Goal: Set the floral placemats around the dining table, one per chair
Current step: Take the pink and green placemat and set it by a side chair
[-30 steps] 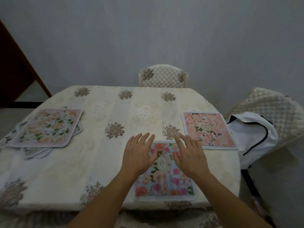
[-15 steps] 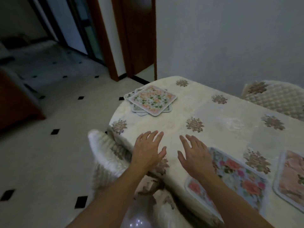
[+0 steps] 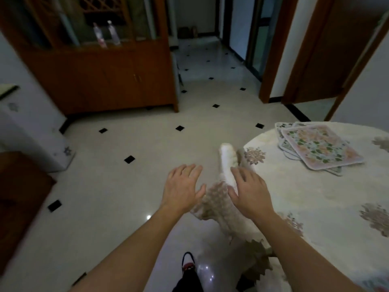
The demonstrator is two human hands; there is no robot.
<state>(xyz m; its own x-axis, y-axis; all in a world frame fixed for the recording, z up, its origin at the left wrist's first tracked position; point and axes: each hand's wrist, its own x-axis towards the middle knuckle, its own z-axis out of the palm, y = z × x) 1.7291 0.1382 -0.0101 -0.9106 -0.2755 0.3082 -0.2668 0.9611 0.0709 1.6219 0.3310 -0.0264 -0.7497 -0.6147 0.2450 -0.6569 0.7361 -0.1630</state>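
Head view: the left hand (image 3: 182, 187) and right hand (image 3: 250, 190) both hover palm-down with fingers spread, holding nothing, the right just above the cream quilted chair back (image 3: 226, 165). The fanned stack of square, rounded-corner floral placemats (image 3: 315, 148) lies beyond and to the right of the right hand, well apart from it, on the cream flower-patterned tablecloth (image 3: 315, 203). Judged thin, light and fairly stiff (possibly slippery mat on mat), the top one is best pinched at its corner nearest the hand.

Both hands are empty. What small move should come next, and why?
Probably reach the right hand toward the stack of placemats on the table and take the top one: both hands are open and hold nothing, and the left hand hangs over the floor.
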